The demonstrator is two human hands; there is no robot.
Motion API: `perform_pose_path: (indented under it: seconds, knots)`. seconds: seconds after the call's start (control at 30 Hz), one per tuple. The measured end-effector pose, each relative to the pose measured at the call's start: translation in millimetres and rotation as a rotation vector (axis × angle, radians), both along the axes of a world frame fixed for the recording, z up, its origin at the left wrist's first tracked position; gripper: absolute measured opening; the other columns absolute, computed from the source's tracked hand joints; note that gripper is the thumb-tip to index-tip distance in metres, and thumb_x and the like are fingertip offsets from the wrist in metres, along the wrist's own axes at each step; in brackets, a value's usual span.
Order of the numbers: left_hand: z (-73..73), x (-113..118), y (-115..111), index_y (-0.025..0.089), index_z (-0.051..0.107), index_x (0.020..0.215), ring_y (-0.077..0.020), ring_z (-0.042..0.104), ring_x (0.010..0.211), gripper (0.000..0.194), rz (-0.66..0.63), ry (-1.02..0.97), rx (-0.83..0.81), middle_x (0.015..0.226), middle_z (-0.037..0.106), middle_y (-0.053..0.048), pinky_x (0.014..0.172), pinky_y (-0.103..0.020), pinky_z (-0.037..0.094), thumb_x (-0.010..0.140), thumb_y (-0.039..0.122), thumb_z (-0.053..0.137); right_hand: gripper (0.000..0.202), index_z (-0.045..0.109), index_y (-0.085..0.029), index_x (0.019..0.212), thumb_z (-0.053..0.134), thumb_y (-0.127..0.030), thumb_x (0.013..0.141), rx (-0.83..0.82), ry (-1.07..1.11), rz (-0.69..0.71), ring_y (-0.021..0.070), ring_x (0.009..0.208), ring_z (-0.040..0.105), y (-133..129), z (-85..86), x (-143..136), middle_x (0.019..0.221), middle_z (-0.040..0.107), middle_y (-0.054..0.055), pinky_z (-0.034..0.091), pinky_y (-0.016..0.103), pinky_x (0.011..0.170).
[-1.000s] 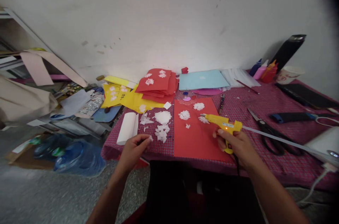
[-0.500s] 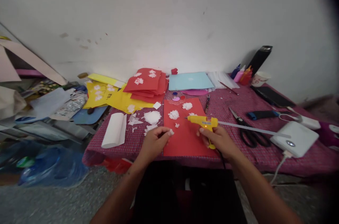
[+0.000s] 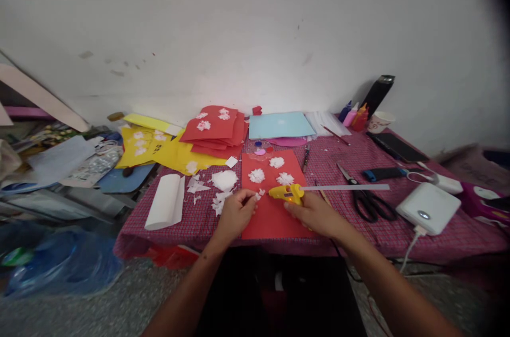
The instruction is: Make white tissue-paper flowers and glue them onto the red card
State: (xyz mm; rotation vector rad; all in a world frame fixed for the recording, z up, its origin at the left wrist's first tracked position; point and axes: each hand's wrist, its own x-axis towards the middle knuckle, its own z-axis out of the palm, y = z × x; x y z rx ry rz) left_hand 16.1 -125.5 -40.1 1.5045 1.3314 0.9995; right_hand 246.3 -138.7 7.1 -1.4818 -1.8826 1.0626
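My right hand [image 3: 308,212] is wrapped round a yellow hot glue gun [image 3: 287,193], with a long glue stick [image 3: 346,187] poking out of its back. Its nozzle points left, close to a small white paper piece [image 3: 258,195] that my left hand [image 3: 238,213] pinches between thumb and fingers. Whether nozzle and paper touch, I cannot tell. Both hands are over a red sheet [image 3: 263,222] on which three white paper flowers [image 3: 285,178] lie. Left of the sheet are a pile of white paper petals [image 3: 224,180] and some scraps [image 3: 196,184].
A white paper roll [image 3: 166,201] lies at the left of the checked tablecloth [image 3: 135,228]. Red cards [image 3: 215,127] and a blue sheet [image 3: 281,125] are at the back. To the right are scissors [image 3: 366,201], a utility knife [image 3: 384,173] and a white power bank [image 3: 429,208].
The glue gun has swung lower and its nozzle has come left, nearer the pinched paper. The view has shifted slightly, and a third flower on the sheet is now uncovered.
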Motion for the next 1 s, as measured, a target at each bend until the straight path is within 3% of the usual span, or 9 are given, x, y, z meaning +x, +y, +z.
perform_pose_path:
  seconds: [0.4,0.67,1.0]
  knots:
    - [-5.6,-1.7,0.5,0.020,0.069,0.090,-0.0167,0.065,0.073,0.024,0.015,0.026,0.053,0.080,0.071,-0.002,0.066,-0.026,0.050,0.089,0.039,0.055,0.036,0.071,-0.017,0.111,0.054,-0.038,0.088,-0.014,0.020,0.001,0.0196,0.068,0.060,5.2,-8.5,-0.8,0.070,0.065,0.003,0.043,0.027,0.059]
    - [-4.2,-1.3,-1.4,0.020,0.068,0.089,-0.0162,0.065,0.071,0.023,0.019,0.047,0.057,0.077,0.070,-0.001,0.065,-0.026,0.049,0.089,0.037,0.053,0.032,0.074,-0.015,0.099,0.055,-0.038,0.087,-0.029,-0.068,-0.020,0.0173,0.060,0.056,8.0,-8.9,-0.1,0.063,0.062,0.003,0.038,0.025,0.054]
    - [-0.9,-1.0,-2.0,0.020,0.068,0.089,-0.0169,0.066,0.071,0.023,0.023,0.050,0.054,0.078,0.072,-0.002,0.066,-0.027,0.050,0.089,0.038,0.053,0.040,0.071,-0.014,0.116,0.052,-0.037,0.090,-0.036,-0.171,0.051,0.0175,0.063,0.055,3.4,1.8,-0.9,0.076,0.067,0.005,0.036,0.026,0.055]
